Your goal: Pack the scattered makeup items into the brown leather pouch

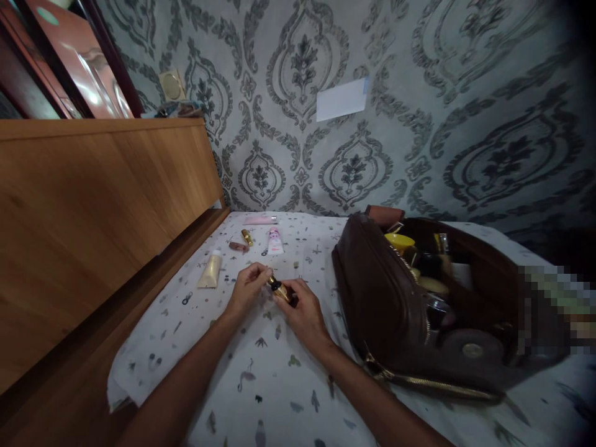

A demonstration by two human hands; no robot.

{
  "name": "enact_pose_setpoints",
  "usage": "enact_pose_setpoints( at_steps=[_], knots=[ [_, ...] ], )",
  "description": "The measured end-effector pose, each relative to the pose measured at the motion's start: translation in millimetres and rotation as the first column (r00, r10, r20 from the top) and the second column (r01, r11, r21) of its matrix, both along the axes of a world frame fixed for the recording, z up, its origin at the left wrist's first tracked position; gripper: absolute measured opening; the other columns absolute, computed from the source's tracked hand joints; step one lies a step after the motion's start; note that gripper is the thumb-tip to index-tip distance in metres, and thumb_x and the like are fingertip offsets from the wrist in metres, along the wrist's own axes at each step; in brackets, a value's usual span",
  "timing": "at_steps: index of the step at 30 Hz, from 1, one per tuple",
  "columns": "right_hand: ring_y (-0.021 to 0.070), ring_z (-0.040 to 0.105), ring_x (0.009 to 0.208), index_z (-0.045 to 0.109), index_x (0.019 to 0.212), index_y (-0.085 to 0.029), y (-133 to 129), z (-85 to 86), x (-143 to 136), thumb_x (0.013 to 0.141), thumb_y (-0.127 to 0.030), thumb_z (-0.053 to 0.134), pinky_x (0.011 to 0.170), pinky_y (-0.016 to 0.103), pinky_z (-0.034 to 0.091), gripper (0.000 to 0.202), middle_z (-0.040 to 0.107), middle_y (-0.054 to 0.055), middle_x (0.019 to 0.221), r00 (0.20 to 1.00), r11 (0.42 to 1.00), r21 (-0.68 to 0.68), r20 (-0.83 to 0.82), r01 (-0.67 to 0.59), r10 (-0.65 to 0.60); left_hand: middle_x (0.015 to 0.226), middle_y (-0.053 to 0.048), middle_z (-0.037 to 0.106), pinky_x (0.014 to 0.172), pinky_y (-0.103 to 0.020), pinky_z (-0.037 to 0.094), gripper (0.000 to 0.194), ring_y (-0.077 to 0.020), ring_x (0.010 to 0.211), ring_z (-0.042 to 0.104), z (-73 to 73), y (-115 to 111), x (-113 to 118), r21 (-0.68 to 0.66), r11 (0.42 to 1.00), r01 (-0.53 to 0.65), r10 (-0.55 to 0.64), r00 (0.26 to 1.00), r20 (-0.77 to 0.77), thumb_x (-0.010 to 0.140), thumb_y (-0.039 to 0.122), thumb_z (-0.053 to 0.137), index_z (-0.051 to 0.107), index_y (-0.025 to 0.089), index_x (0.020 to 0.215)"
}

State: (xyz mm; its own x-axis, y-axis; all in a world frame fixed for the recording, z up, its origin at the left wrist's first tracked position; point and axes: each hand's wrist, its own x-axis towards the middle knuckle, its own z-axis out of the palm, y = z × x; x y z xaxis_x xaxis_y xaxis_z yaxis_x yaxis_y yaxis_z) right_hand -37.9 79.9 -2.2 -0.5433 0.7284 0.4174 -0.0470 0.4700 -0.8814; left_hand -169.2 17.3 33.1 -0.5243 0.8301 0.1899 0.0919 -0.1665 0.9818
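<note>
My right hand (305, 313) is wrapped round a small dark amber bottle (283, 290) with a black and gold top, tilted over the sheet. At its upper left end, the fingers of my left hand (249, 287) pinch the gold cap (271, 280). Beyond my hands lie a pink and white tube (275, 241), a gold lipstick-like tube (246, 237), a small brownish-red tube (239, 247) and a long pale pink tube (261, 220). A cream-coloured tube (211, 270) with a white cap lies left of my left hand.
To the right stands a dark brown zippered bag (372, 279), open, with a yellow round item (400, 242) and several other things inside. A patterned white sheet (251, 372) covers the surface. A wooden panel (107, 205) rises on the left, and a wallpapered wall (298, 149) closes the back.
</note>
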Motion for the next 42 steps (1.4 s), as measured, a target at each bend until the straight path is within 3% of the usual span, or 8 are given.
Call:
enact_pose_setpoints(
  at_steps=[3,7,12,18,25,29,33,42],
  knots=[
    [0.0190,0.054,0.073,0.064,0.082,-0.020,0.3,-1.1,-0.6,0.072,-0.022,0.064,0.064,0.030,0.042,0.010,0.058,0.002,0.078,1.000,1.000,-0.001,-0.011,0.010,-0.010,0.061,0.002,0.054,0.056,-0.022,0.035,0.039,-0.0101,0.059,0.045,0.3,-0.4,1.0,-0.009,1.000,-0.006,0.006,1.000,-0.004,0.071,0.052,0.072,0.060,0.016,0.066],
    [0.0188,0.054,0.072,0.065,0.084,-0.020,1.2,-1.7,-0.3,0.074,-0.024,0.063,0.063,0.029,0.042,0.011,0.059,0.002,0.079,1.000,1.000,-0.018,-0.010,0.015,-0.016,0.070,0.000,0.058,0.053,-0.022,0.033,0.039,-0.0098,0.059,0.044,1.8,-3.1,1.2,-0.020,0.999,0.029,-0.030,0.999,-0.024,0.074,0.052,0.069,0.071,0.015,0.088],
    [0.0197,0.055,0.075,0.066,0.086,-0.020,0.8,0.1,0.7,0.074,-0.024,0.062,0.063,0.029,0.042,0.013,0.060,0.003,0.081,1.000,1.000,-0.020,-0.003,0.019,-0.019,0.074,-0.001,0.058,0.054,-0.022,0.035,0.045,-0.0112,0.062,0.047,-2.4,-3.4,0.4,-0.014,0.999,0.033,-0.034,0.999,-0.037,0.079,0.054,0.063,0.070,0.016,0.102],
    [0.0195,0.055,0.074,0.065,0.084,-0.020,1.4,0.3,0.4,0.073,-0.022,0.062,0.065,0.030,0.042,0.012,0.059,0.003,0.079,1.000,1.000,-0.009,0.003,0.020,-0.020,0.077,-0.001,0.057,0.055,-0.022,0.035,0.040,-0.0119,0.066,0.049,-1.5,-3.6,-1.2,-0.015,0.999,0.051,-0.052,0.998,-0.021,0.077,0.051,0.066,0.067,0.017,0.100],
    [0.0194,0.055,0.074,0.065,0.086,-0.021,0.1,0.1,0.2,0.073,-0.020,0.063,0.064,0.030,0.043,0.013,0.059,0.003,0.080,1.000,1.000,0.013,-0.002,0.014,-0.014,0.063,0.002,0.052,0.056,-0.022,0.035,0.039,-0.0114,0.062,0.045,-3.1,-0.8,-1.3,-0.003,0.999,-0.049,0.049,0.993,-0.112,0.073,0.052,0.070,0.055,0.017,0.068],
    [0.0196,0.055,0.073,0.065,0.086,-0.021,-0.1,0.3,0.1,0.073,-0.020,0.062,0.064,0.030,0.042,0.013,0.059,0.002,0.079,1.000,1.000,-0.004,0.006,0.020,-0.020,0.066,0.002,0.052,0.054,-0.022,0.034,0.040,-0.0114,0.061,0.046,-1.0,-3.7,0.3,-0.002,1.000,-0.018,0.017,0.994,-0.108,0.082,0.058,0.058,0.059,0.018,0.078],
    [0.0195,0.055,0.072,0.065,0.084,-0.020,0.7,0.1,-0.3,0.072,-0.020,0.063,0.064,0.030,0.042,0.012,0.059,0.002,0.078,1.000,0.999,-0.030,0.006,0.024,-0.024,0.076,0.000,0.055,0.053,-0.022,0.032,0.039,-0.0121,0.064,0.047,3.1,-6.8,-0.9,-0.016,0.998,0.059,-0.060,0.994,-0.093,0.080,0.053,0.063,0.064,0.019,0.097],
    [0.0185,0.055,0.072,0.065,0.085,-0.020,0.5,-0.4,-0.5,0.071,-0.018,0.063,0.065,0.030,0.042,0.013,0.058,0.002,0.079,1.000,1.000,-0.015,0.009,0.025,-0.025,0.064,0.002,0.050,0.060,-0.023,0.035,0.034,-0.0119,0.064,0.044,-2.7,-1.7,-4.7,-0.005,1.000,-0.003,0.003,0.994,-0.112,0.077,0.049,0.067,0.057,0.017,0.070]
  ],
)
